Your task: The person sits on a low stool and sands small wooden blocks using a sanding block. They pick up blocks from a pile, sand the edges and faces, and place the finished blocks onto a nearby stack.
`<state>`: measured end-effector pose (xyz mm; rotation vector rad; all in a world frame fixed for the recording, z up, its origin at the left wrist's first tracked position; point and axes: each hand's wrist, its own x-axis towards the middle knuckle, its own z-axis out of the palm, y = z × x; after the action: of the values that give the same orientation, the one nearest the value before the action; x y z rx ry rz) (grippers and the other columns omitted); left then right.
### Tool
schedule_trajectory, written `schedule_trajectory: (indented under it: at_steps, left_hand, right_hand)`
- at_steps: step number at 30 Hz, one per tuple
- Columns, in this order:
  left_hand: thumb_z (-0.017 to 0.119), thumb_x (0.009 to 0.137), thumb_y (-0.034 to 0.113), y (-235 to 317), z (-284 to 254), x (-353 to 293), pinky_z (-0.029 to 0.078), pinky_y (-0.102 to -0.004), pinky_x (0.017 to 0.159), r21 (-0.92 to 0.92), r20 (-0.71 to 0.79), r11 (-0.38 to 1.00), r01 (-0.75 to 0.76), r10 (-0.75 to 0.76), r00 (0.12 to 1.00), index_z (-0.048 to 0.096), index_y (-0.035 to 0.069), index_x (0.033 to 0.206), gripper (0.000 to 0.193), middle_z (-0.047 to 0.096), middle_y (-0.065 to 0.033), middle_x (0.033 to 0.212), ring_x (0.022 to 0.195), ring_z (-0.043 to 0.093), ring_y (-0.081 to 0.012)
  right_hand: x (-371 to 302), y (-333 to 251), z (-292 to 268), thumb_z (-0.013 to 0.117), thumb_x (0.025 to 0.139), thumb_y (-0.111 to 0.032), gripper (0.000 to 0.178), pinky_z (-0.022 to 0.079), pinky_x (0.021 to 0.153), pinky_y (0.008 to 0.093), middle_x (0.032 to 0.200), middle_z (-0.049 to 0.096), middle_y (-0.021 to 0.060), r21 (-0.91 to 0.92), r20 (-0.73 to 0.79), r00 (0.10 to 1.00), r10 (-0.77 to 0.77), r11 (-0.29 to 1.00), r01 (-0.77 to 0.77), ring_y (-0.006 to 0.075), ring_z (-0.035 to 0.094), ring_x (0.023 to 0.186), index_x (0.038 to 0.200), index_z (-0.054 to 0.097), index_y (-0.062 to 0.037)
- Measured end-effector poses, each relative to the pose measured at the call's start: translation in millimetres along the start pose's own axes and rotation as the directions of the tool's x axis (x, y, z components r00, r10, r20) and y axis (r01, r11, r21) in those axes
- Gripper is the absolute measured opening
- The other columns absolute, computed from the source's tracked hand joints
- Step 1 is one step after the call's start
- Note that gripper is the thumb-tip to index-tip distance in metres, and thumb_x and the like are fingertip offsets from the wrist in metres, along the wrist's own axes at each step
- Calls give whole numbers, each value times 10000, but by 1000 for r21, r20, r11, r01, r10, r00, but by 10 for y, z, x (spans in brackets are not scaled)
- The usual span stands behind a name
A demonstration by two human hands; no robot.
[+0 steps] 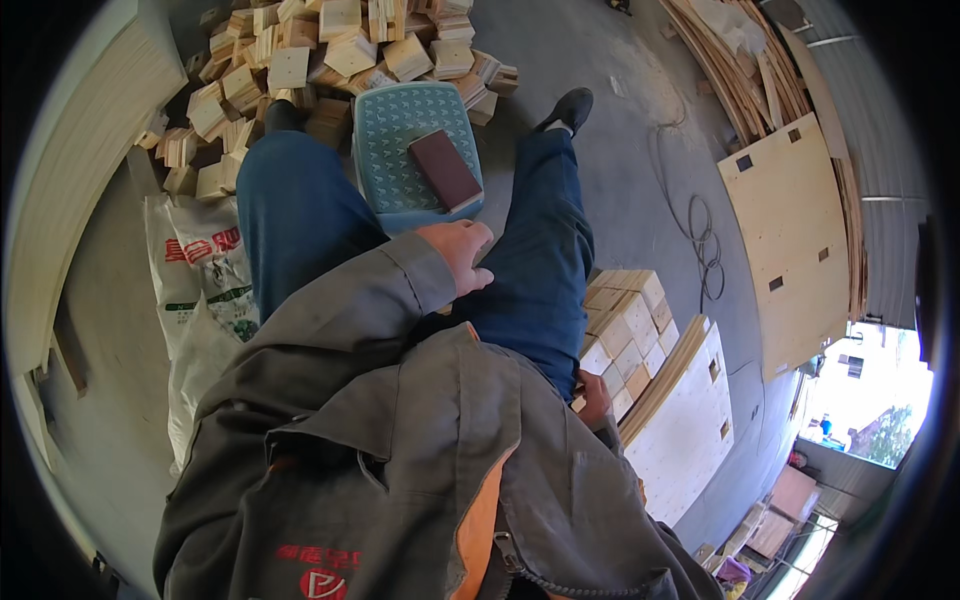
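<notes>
My left hand [460, 252] hovers above my lap with nothing in it, its thumb and fingers apart. Just beyond it stands a blue-green plastic stool or box [385, 140] with a patterned top, between my legs. On that top lies a dark reddish-brown rectangular block [445, 170], apart from my hand. Low at my right side, my right hand [593, 396] is beside a stack of pale wooden blocks [630, 325]. Its fingers are largely hidden, so whether it grips a block does not show.
Many wooden pieces [350, 52] lie heaped beyond the stool. A white printed sack [190, 300] is at my left, near pale stacked boards [95, 130]. At right are a notched board stack [690, 420], a large plywood sheet [785, 250] and a coiled cable [705, 240].
</notes>
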<state>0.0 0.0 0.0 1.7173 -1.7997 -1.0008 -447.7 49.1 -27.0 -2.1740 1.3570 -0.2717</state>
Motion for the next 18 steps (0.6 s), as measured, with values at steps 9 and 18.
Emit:
schedule_trajectory:
  at_steps: [9, 18]
  left_hand:
    - [824, 891, 312, 51, -68, -147, 553, -440, 949, -33, -65, 998, -45, 43, 997, 623, 43, 1297, 527, 708, -172, 1195, 1130, 691, -367]
    - [802, 887, 333, 50, -206, -180, 551, -464, 987, 31, -122, 996, -84, 87, 989, 643, 37, 1292, 526, 702, -181, 1228, 1151, 689, -378]
  right_hand:
    - [-105, 143, -27, 774, 766, -43, 609, 608, 810, 379, 1144, 687, 202, -33, 22, 998, 66, 997, -65, 294, 735, 946, 1353, 609, -44]
    - [479, -892, -878, 730, 808, -36, 584, 585, 880, 386, 1233, 719, 171, 49, -245, 969, 24, 999, -13, 216, 716, 942, 1379, 606, -13]
